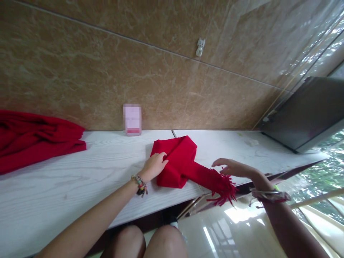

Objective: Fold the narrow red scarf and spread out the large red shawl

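Note:
A red scarf (176, 161) lies folded into a compact bundle on the white wood-grain surface. From its right side one fringed end sticks out and hangs over the front edge. My left hand (155, 165) rests on the left part of the bundle, fingers loosely bent and apart on the cloth. Just above the fringe hovers my right hand (231, 167), its fingers stretched out and holding nothing. Whether a fingertip brushes the tassels, I cannot tell.
More red cloth (40, 139) lies at the far left of the white surface (107, 157). A pink card or box (132, 120) leans against the brown marbled wall, where a small white cat-shaped hook (200, 47) is fixed. A dark grey appliance (309, 111) stands at the right end.

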{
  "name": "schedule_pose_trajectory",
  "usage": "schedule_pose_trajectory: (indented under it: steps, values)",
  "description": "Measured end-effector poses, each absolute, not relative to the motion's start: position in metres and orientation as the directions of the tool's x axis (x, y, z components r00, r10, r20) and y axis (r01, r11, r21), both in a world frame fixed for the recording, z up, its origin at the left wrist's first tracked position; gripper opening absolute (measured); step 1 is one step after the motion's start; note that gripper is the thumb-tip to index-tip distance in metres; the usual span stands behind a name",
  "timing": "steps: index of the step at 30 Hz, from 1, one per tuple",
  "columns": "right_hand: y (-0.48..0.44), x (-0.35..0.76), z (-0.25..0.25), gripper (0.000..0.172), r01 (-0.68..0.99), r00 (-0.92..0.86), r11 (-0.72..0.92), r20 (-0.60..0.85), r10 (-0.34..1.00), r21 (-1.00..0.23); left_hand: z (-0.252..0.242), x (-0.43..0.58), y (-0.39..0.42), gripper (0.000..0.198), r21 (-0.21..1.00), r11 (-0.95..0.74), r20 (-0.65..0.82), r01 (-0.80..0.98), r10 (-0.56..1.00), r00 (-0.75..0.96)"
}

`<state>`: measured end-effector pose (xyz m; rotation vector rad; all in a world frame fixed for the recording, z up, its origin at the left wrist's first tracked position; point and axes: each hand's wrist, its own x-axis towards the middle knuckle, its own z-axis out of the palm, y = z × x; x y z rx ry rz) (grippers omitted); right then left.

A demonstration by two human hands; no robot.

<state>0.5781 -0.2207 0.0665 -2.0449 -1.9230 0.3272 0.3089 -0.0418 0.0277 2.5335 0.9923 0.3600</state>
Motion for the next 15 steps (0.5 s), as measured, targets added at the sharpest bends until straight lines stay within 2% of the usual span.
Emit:
schedule_pose_trajectory:
  steps: [3,5,8,15]
  values:
    - [-0.196,0.558,0.055,0.026,0.918,0.111,-0.085,0.045,0.993,-0.387,0.026,0.306,-0.036,0.034,0.41,-0.625,0.207,0.664,0.773,0.599]
    - [-0.179,0.541,0.045,0.03,0.936,0.095,-0.075,0.043,0.995,-0.343,0.025,0.305,-0.027,0.042,0.48,-0.542,0.18,0.69,0.83,0.527]
    - [-0.162,0.516,0.03,0.033,0.954,0.076,-0.065,0.026,0.997,-0.292,0.021,0.303,-0.006,0.049,0.615,-0.451,0.077,0.647,0.851,0.519]
    - [-0.121,0.461,0.016,0.032,0.94,0.265,-0.24,0.075,0.961,-0.242,0.025,0.28,0.059,0.051,0.693,-0.357,0.1,0.626,0.908,0.406]
